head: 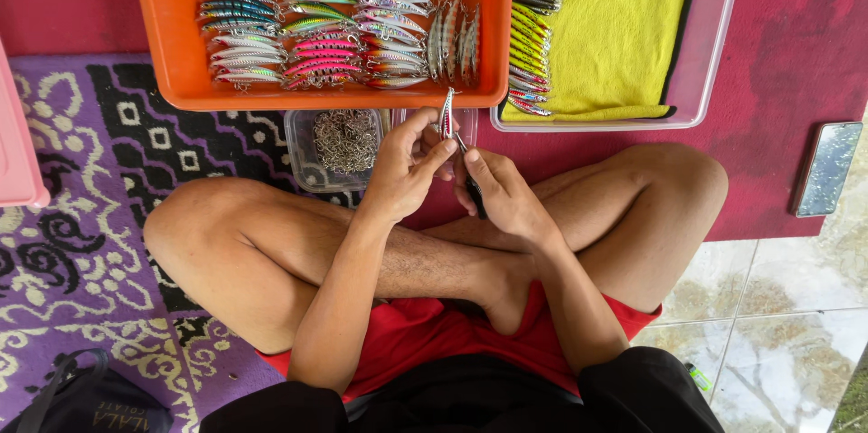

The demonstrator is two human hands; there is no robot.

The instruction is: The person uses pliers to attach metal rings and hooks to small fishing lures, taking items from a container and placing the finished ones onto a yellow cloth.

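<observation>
Right now the person sits cross-legged on the floor, and both hands meet just above the crossed legs. The left hand (407,162) pinches a small shiny silver and pink fish-shaped fishing lure (446,115) between thumb and fingers, holding it upright. The right hand (502,193) is curled tight around a thin dark hand tool (472,189), and the tip of the tool touches the bottom end of the lure. The two hands touch each other.

Just past the hands sits a big orange plastic tray (172,35). Many colourful little fish lures (316,31) lie in it in neat rows, pink, green, blue and silver. Between that tray and the left hand is a small clear plastic box full of tiny metal hooks (345,139). Past the right hand, a bit further out to its side, is a clear flat tray with a yellow cloth (624,26), and more lures (529,26) line up along the cloth's near edge. Well off to the right-hand side a dark phone (827,169) lies on the red mat (796,44). On the left-hand side the floor is covered by a purple patterned rug (63,243).
</observation>
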